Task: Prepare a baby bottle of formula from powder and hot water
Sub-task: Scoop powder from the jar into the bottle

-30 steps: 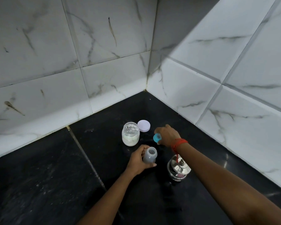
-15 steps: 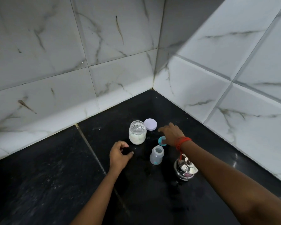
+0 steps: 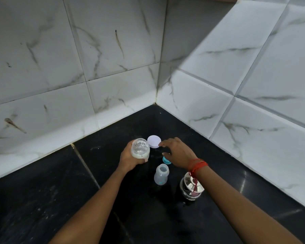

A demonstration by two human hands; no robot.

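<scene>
Head cam: L hand [image 3: 128,160] now grips powder jar [image 3: 140,149], was empty.

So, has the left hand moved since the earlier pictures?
Yes. The left hand went from the translucent plastic baby bottle leftward and now grips the clear glass powder jar.

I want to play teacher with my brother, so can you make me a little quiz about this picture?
1. True or false: the left hand holds the jar.
2. What lies nearest the right hand fingertips? A lid B spoon C cup
3. Fill in: the bottle stands open, without its ____.
Key: 1 true. 2 A. 3 cap.
</scene>
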